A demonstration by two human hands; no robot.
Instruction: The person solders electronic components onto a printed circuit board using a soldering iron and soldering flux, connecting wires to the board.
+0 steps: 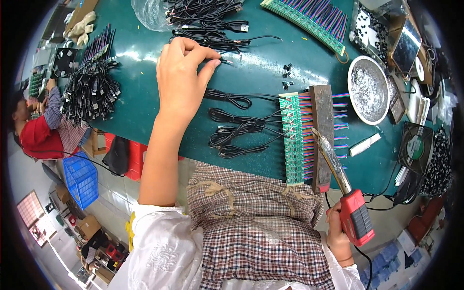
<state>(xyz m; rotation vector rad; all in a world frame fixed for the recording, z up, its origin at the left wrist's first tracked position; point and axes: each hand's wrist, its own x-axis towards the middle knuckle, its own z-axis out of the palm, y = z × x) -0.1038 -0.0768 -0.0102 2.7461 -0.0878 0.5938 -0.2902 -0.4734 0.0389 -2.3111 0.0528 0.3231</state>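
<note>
My left hand (181, 79) reaches over the bench, thumb and forefinger pinching the stripped end of a black cable (225, 61). The rest of that cable runs behind my hand, near a bundle of black USB cables (208, 38). My right hand (338, 237) grips a soldering iron (358, 220) by its red and black handle, the metal tip above a dark bar (321, 111). That bar lies across coloured wires coming from a strip of green circuit boards (291, 145). Several coiled black cables (237, 128) extend to the strip's left side.
A round bowl (369, 90) of silvery scraps stands at the right, near a white stick (365, 144). Another wired board strip (309, 21) lies at the far side. More cables (92, 92) hang over the left edge. A co-worker (41, 130) sits at far left beside a blue crate (80, 179).
</note>
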